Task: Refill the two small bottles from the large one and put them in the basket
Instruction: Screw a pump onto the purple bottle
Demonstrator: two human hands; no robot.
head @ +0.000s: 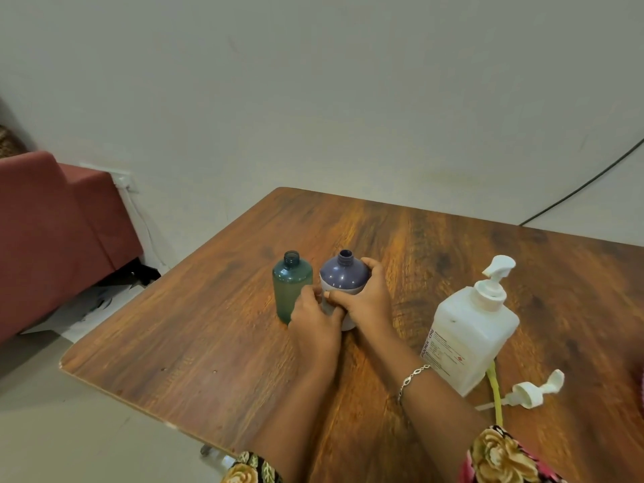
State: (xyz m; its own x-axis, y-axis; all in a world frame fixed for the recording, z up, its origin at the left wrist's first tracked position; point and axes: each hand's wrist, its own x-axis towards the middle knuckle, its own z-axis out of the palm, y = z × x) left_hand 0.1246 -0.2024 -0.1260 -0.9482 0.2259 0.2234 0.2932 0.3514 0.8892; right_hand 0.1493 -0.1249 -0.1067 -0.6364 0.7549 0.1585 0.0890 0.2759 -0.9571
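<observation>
I see left hand (315, 320) and right hand (367, 301) wrapping the purple bottle (344, 273), green bottle (291, 291) just beside; table (195, 329) open leftward.

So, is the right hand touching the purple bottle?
Touching. The head view shows the right hand wrapped round the purple bottle, fingers over its shoulder.
</observation>
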